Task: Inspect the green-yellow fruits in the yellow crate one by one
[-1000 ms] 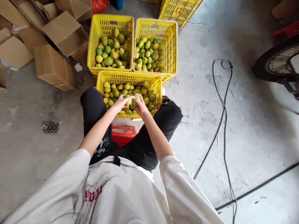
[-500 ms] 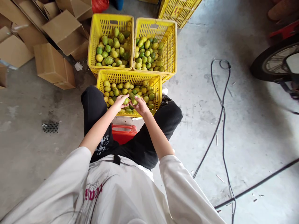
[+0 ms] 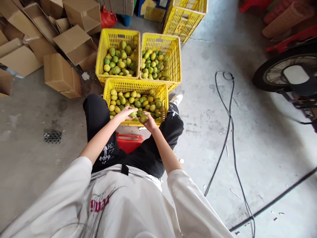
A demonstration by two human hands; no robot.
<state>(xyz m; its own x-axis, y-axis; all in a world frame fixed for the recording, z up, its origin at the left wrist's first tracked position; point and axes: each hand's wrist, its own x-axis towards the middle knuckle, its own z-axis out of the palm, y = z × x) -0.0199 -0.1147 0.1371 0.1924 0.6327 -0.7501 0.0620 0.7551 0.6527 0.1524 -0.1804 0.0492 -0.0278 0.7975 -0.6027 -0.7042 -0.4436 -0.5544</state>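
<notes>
Floor: bare grey concrete [image 3: 260, 138], stained – a black cable [image 3: 231, 125] trailed across it at right, a small metal drain grate [image 3: 52, 136] at left. Cardboard boxes [image 3: 61, 71] were heaped far left. Three yellow crates stood together; over the near crate [image 3: 135, 85], between the person's knees, the left hand [image 3: 125, 113] pinched one green fruit [image 3: 133, 113], and the right hand [image 3: 149, 121] closed around another fruit [image 3: 143, 118] – the two hands just beside each other.
</notes>
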